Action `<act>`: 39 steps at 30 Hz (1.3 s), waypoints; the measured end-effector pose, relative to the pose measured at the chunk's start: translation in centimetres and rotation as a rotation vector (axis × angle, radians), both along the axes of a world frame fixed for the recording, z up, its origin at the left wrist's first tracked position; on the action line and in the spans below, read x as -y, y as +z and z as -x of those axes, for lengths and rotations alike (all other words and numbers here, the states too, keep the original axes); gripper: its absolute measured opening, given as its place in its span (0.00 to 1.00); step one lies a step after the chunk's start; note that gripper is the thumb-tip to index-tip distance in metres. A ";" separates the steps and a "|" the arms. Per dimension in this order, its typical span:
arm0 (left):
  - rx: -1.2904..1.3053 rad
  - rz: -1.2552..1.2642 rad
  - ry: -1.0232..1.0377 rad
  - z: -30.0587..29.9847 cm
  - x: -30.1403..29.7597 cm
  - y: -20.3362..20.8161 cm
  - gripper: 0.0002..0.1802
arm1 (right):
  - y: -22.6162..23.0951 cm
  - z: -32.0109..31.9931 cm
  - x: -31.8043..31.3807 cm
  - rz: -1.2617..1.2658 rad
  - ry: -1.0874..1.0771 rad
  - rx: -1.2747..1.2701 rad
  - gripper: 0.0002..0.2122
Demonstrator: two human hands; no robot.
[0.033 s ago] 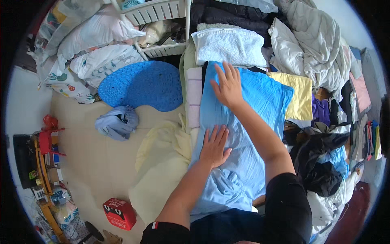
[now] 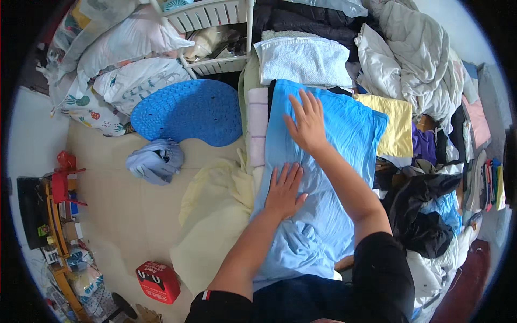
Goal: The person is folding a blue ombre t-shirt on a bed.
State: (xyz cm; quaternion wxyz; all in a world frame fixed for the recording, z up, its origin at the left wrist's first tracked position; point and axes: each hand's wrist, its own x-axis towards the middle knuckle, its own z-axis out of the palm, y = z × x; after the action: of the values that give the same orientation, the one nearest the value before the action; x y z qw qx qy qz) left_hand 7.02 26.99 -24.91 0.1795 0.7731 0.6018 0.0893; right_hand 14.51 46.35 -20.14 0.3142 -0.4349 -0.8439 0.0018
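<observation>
A light-blue cloth [image 2: 344,134] lies spread in front of me, smooth at its far part and bunched near my body. Whether it is a garment does not show clearly. My left hand [image 2: 284,191] rests flat on its left side, fingers spread. Farther up, my right hand [image 2: 308,121] is at the cloth's upper part, open with fingers apart; whether the palm presses on the cloth is hard to tell. Neither hand grips anything. Beyond the cloth sits a folded white towel [image 2: 304,60]. A folded yellow cloth [image 2: 396,129] borders it on the right.
Left of the cloth are a rolled pale-purple towel [image 2: 257,126], a pale-yellow sheet [image 2: 210,237], a blue bumpy mat [image 2: 188,113] and a crumpled blue garment [image 2: 156,161]. A red box [image 2: 158,282] stands on the floor. Piled clothes [image 2: 431,215] line the right; a white rack [image 2: 207,16] is behind.
My right hand has shifted slightly right and toward me over the cloth. My left hand stays nearly in the same place.
</observation>
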 end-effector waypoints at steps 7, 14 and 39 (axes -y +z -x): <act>0.262 -0.111 0.029 1.3 0.5 -0.9 0.39 | 0.4 -9.6 22.7 0.503 -0.099 -0.308 0.17; 0.630 0.261 0.166 8.1 11.0 4.8 0.29 | 3.6 -13.5 33.7 1.056 0.021 -0.375 0.20; 1.385 0.669 0.657 12.1 32.8 11.0 0.44 | 6.5 -17.8 34.1 1.755 -0.222 -1.006 0.14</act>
State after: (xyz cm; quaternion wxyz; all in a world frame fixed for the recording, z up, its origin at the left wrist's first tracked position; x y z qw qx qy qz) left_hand -5.05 -5.82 -13.94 0.6936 0.2345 0.5450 0.4086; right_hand 32.29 12.30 -13.68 0.2012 -0.5367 -0.2698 0.7737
